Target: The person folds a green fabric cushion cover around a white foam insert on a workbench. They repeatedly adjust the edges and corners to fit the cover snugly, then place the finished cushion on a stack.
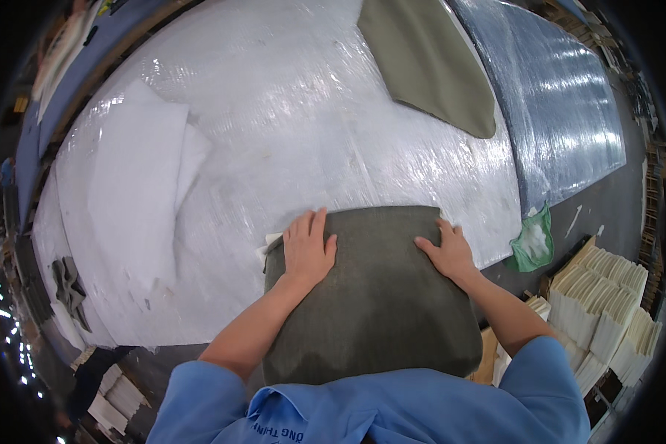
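A dark olive fabric-covered cushion (374,296) lies against my body at the near edge of a table wrapped in clear plastic film (288,111). My left hand (308,248) rests on its upper left part, fingers stretched out and pointing away from me. On the upper right edge lies my right hand (448,251), thumb spread on top and fingers reaching over the side. A bit of white padding (272,243) sticks out beside the cushion's left edge. Farther off, a flat olive fabric piece (433,66) lies on the plastic.
White padding sheets (137,155) lie on the table's left side, near a crumpled dark cloth (69,288). A blue film-wrapped surface (555,103) adjoins on the right. Below it hangs a green bag (534,240). Stacked cream foam pieces (596,296) stand at the right.
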A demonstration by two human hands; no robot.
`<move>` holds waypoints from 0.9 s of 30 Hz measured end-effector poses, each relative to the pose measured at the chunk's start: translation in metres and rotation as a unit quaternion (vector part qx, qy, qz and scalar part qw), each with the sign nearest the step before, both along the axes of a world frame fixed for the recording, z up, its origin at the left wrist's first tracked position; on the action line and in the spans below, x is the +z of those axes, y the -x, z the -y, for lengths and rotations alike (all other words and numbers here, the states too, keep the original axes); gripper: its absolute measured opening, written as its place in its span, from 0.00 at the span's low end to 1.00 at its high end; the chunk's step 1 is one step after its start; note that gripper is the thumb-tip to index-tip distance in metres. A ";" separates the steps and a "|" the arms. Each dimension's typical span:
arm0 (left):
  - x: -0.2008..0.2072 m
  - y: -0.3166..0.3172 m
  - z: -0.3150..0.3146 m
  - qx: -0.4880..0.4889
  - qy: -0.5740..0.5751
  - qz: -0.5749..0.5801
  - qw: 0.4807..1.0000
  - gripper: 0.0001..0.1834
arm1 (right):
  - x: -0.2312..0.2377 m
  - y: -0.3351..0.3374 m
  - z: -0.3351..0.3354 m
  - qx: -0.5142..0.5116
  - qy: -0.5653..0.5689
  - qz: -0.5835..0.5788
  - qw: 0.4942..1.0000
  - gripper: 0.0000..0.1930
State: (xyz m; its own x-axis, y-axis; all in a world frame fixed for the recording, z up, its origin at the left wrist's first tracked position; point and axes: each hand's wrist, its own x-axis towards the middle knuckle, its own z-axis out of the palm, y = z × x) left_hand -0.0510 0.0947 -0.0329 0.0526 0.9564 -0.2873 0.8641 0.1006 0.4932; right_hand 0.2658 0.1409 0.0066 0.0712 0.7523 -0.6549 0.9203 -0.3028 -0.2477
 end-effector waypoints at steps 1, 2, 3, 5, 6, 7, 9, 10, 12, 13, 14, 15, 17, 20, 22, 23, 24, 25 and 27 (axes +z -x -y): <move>0.000 -0.003 -0.006 0.029 -0.048 -0.024 0.998 0.32 | -0.012 0.008 -0.006 0.069 -0.065 -0.017 0.995 0.43; -0.002 -0.002 -0.009 0.058 -0.098 -0.049 0.992 0.31 | -0.025 0.018 -0.012 0.137 -0.132 -0.034 0.981 0.39; -0.003 0.000 -0.012 0.032 -0.103 -0.048 0.993 0.28 | -0.035 0.027 -0.015 0.204 -0.197 -0.049 0.958 0.36; -0.017 0.010 -0.008 -0.004 -0.110 -0.058 0.992 0.22 | -0.043 0.061 -0.020 0.250 -0.250 -0.066 0.933 0.31; -0.022 0.016 -0.008 0.011 -0.128 -0.026 0.991 0.19 | -0.044 0.076 -0.022 0.271 -0.275 -0.071 0.920 0.28; -0.025 0.019 -0.008 0.026 -0.142 0.009 0.989 0.16 | -0.043 0.086 -0.026 0.291 -0.250 -0.082 0.920 0.24; -0.026 0.022 -0.008 0.056 -0.128 0.064 0.988 0.13 | -0.043 0.099 -0.037 0.324 -0.188 -0.100 0.922 0.17; -0.026 0.021 -0.007 0.076 -0.106 0.084 0.988 0.13 | -0.045 0.105 -0.038 0.286 -0.146 -0.107 0.941 0.15; -0.022 0.015 -0.010 0.099 -0.033 0.121 0.987 0.14 | -0.056 0.113 -0.038 0.200 -0.065 -0.114 0.971 0.12; -0.012 0.009 -0.016 0.105 0.021 0.137 0.985 0.14 | -0.062 0.110 -0.032 0.187 -0.095 -0.108 0.972 0.12; -0.011 0.009 -0.027 0.115 0.064 0.147 0.980 0.15 | -0.066 0.112 -0.030 0.180 -0.135 -0.106 0.969 0.13; -0.008 -0.001 -0.024 0.031 0.084 0.081 0.993 0.16 | -0.069 0.113 -0.024 0.172 -0.175 -0.105 0.964 0.13; -0.023 -0.008 -0.020 -0.064 0.079 -0.024 0.995 0.18 | -0.074 0.118 -0.018 0.158 -0.182 -0.107 0.965 0.14; -0.029 -0.011 -0.018 -0.006 -0.045 0.011 0.999 0.12 | -0.054 0.112 -0.034 0.190 -0.084 -0.113 0.972 0.20; -0.029 -0.008 -0.018 -0.002 -0.090 0.032 0.995 0.10 | -0.049 0.113 -0.039 0.235 -0.028 -0.103 0.966 0.23; -0.030 -0.007 -0.018 0.000 -0.109 0.045 0.993 0.10 | -0.051 0.114 -0.039 0.243 -0.012 -0.092 0.966 0.24; -0.031 -0.007 -0.018 0.000 -0.095 0.045 0.994 0.10 | -0.055 0.117 -0.038 0.251 0.004 -0.080 0.965 0.25; -0.032 -0.006 -0.019 0.003 -0.080 0.044 0.996 0.09 | -0.055 0.122 -0.036 0.226 -0.013 -0.070 0.972 0.23; -0.032 -0.004 -0.020 0.013 -0.041 0.049 0.998 0.09 | -0.052 0.131 -0.025 0.174 -0.040 -0.057 0.982 0.21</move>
